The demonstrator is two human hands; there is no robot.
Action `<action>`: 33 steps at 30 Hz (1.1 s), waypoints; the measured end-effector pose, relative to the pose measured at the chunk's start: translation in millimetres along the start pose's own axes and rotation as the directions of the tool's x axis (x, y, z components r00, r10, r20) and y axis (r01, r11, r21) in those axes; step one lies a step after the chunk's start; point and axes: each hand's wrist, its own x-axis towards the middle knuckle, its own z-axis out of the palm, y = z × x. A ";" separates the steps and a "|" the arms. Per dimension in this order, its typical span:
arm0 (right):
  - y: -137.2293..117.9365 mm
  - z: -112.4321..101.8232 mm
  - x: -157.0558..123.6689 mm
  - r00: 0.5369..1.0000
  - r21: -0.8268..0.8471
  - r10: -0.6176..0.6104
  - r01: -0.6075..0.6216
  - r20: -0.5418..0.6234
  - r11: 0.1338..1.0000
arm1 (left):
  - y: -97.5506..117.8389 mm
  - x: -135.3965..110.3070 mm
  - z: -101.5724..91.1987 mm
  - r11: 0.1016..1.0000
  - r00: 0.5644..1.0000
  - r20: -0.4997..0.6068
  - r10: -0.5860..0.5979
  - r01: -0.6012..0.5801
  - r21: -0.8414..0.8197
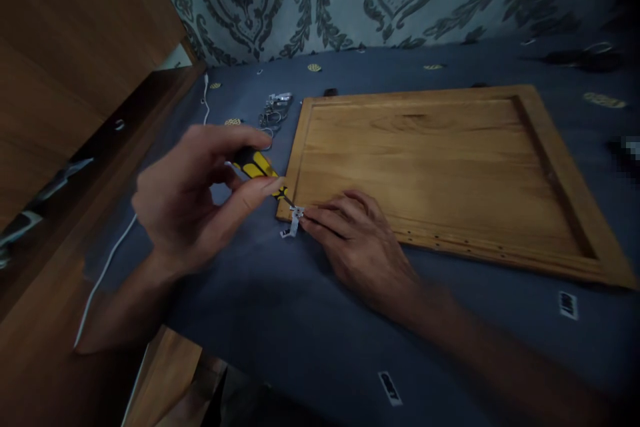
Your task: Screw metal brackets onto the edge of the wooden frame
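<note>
My left hand (200,193) is closed around a screwdriver (260,168) with a yellow and black handle, its tip pointing down at a small metal bracket (295,220). That bracket sits at the near left corner of a framed wooden panel (440,167) lying flat on a dark blue cloth. My right hand (357,237) rests on the panel's front edge, its fingertips pressed on the bracket. A row of small holes runs along the panel's near rail.
A heap of metal hinges (274,110) lies beyond the panel's left corner. A white cable (107,260) trails along the left. Brown wooden furniture (60,80) stands at the left, patterned wallpaper behind. Small labels (567,305) lie on the cloth.
</note>
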 end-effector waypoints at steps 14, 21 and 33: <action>0.0 -0.1 0.8 1.000 -0.004 -0.011 0.011 -0.009 1.000 | -5.1 2.5 8.3 0.998 0.989 0.135 0.063 -0.062 -0.009; -0.4 0.3 2.0 0.999 0.006 -0.029 0.030 -0.043 1.000 | -5.5 3.7 10.7 0.994 0.985 0.131 0.110 -0.111 0.002; -0.7 0.2 0.7 0.999 0.012 -0.013 0.013 -0.031 1.000 | -4.2 3.7 11.7 0.997 0.986 0.153 0.067 -0.073 0.037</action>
